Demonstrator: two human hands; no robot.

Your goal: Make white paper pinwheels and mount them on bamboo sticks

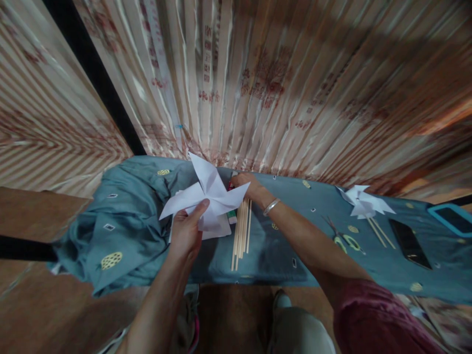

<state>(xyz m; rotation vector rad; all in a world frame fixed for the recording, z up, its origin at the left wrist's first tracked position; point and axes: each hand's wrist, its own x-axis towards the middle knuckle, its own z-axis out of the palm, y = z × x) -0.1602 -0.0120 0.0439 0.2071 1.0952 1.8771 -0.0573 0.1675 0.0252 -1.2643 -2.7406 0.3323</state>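
A white folded-paper pinwheel [212, 189] is pinched in my left hand [188, 226], with the thumb pressed near its centre. Just right of it, my right hand [246, 183] reaches to the far side of the bench, fingers curled down beside a small red item [231, 186]. One paper blade covers part of those fingers, so what they hold is hidden. Below that hand lies a row of thin wooden sticks [241, 231]. A small green-and-white item [232, 216] lies between the sticks and the pinwheel. White paper [221, 233] shows under the pinwheel.
On the right of the cloth-covered bench [287, 231] lie scissors [344, 238], another paper pinwheel [363, 200] with two sticks, a black phone [410, 243] and a blue-framed device [452, 219]. Bunched cloth [125, 221] covers the left end. A striped curtain [236, 88] hangs behind.
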